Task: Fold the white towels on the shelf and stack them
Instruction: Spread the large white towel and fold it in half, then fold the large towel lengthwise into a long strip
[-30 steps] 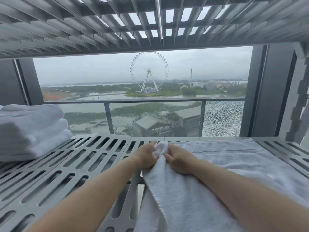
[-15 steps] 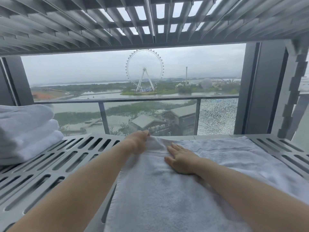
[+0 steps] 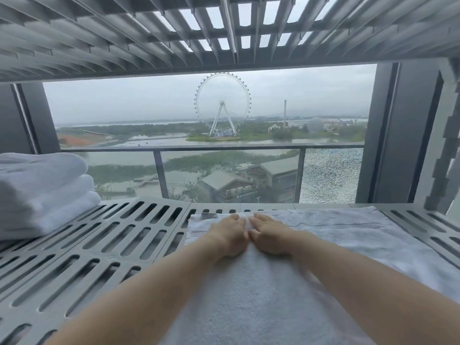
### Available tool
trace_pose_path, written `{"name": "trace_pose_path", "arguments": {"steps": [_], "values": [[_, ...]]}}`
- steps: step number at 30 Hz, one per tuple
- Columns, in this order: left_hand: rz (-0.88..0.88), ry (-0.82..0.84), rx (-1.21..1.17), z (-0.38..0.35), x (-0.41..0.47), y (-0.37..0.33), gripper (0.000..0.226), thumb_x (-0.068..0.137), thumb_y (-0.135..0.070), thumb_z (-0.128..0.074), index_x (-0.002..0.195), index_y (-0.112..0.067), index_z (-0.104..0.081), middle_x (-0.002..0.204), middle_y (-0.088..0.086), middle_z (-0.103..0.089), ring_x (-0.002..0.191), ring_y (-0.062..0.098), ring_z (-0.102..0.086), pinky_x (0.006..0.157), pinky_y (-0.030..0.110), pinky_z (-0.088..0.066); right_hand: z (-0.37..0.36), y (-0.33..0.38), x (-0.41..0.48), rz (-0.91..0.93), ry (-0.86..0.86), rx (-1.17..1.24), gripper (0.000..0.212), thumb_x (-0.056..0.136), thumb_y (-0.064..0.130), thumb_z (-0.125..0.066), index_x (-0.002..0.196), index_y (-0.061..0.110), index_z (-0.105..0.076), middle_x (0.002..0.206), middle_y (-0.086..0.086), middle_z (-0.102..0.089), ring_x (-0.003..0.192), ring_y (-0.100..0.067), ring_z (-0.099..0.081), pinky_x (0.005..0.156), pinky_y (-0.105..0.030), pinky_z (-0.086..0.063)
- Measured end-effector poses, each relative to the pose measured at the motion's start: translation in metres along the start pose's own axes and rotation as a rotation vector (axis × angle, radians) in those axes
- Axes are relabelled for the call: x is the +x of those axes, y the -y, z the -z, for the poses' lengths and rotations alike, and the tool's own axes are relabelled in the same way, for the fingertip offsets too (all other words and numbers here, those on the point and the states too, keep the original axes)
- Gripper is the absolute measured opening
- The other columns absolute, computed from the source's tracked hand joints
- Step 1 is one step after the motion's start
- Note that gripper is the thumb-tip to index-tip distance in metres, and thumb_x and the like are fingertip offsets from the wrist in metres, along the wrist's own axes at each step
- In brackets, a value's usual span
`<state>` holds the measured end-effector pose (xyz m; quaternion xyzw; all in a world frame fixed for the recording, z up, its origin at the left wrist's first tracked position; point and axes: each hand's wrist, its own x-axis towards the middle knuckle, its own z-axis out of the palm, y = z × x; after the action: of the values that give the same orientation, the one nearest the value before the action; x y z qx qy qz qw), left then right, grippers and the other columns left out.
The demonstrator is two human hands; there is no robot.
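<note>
White towel point(image 3: 249, 295) lies spread on the slatted shelf point(image 3: 112, 245), beneath both forearms and running out past the right hand point(image 3: 271, 235). Left hand point(image 3: 229, 235) and right hand sit side by side, palms down, fingers straight, pressing flat, grasping nothing. Judged: terry is soft, light and limp, so pinch the hem just beyond the fingertips; the folded stack point(image 3: 42, 192) sits well left of the left hand.

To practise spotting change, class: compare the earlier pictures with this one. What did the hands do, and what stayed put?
The left hand and right hand let go of the bunched towel corner and now lie flat, side by side, on it. The folded stack stayed on the shelf.
</note>
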<state>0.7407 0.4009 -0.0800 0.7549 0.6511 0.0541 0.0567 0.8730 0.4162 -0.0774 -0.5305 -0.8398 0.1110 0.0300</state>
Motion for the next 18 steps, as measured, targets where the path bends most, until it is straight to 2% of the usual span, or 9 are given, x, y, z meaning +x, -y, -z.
{"name": "trace_pose_path", "arguments": {"steps": [2,4,9,13,16,18], "values": [[0.033,0.024,0.003,-0.004,-0.002,0.002,0.056,0.099,-0.042,-0.019,0.149,-0.016,-0.016,0.158,0.002,-0.011,0.145,0.018,-0.008,0.117,0.046,-0.008,0.004,-0.007,-0.005,-0.004,-0.022,0.006,0.057,0.099,0.036,-0.024,0.149,0.011,-0.011,0.159,-0.008,-0.003,0.146,-0.017,-0.002,0.119,-0.033,-0.002],[0.027,0.032,-0.002,-0.004,-0.002,0.007,0.057,0.099,-0.046,-0.017,0.15,-0.022,-0.008,0.159,-0.002,-0.001,0.145,0.013,0.0,0.118,0.045,-0.001,0.008,-0.016,-0.016,-0.046,-0.038,-0.021,0.059,0.099,0.04,-0.025,0.149,0.012,-0.012,0.159,-0.007,-0.004,0.146,-0.017,-0.004,0.119,-0.035,-0.005],[0.002,0.045,0.004,0.001,0.006,0.009,0.056,0.099,-0.047,-0.018,0.15,-0.026,-0.008,0.159,-0.003,-0.002,0.145,0.013,-0.001,0.118,0.043,-0.003,0.009,-0.047,-0.047,-0.251,0.012,-0.047,0.066,0.096,0.054,-0.018,0.15,0.021,-0.001,0.158,-0.002,0.013,0.146,-0.022,0.008,0.114,-0.051,0.004],[0.041,0.013,0.118,0.011,0.003,-0.013,0.049,0.1,-0.04,-0.021,0.148,-0.031,-0.016,0.159,-0.001,-0.002,0.146,0.018,0.002,0.118,0.047,-0.003,0.006,-0.065,-0.049,-0.224,0.008,-0.047,0.067,0.093,0.06,-0.016,0.15,0.027,-0.002,0.158,0.0,0.011,0.146,-0.021,0.007,0.114,-0.054,0.007],[0.023,0.057,-0.061,0.008,-0.005,-0.051,0.044,0.101,-0.031,-0.028,0.143,-0.02,-0.034,0.156,0.009,-0.019,0.145,0.024,-0.01,0.117,0.037,-0.01,0.012,-0.073,-0.037,-0.208,0.001,-0.071,0.068,0.092,0.061,-0.015,0.15,0.026,-0.004,0.159,0.0,0.008,0.146,-0.02,0.005,0.115,-0.053,0.005],[0.051,0.1,-0.089,-0.003,-0.011,-0.066,0.053,0.099,-0.043,-0.026,0.147,-0.02,-0.026,0.157,0.007,-0.014,0.145,0.023,-0.007,0.117,0.042,-0.007,0.016,-0.078,-0.031,-0.178,0.005,-0.078,0.068,0.093,0.061,-0.015,0.15,0.025,-0.004,0.159,0.0,0.007,0.146,-0.019,0.005,0.116,-0.052,0.004]]}}
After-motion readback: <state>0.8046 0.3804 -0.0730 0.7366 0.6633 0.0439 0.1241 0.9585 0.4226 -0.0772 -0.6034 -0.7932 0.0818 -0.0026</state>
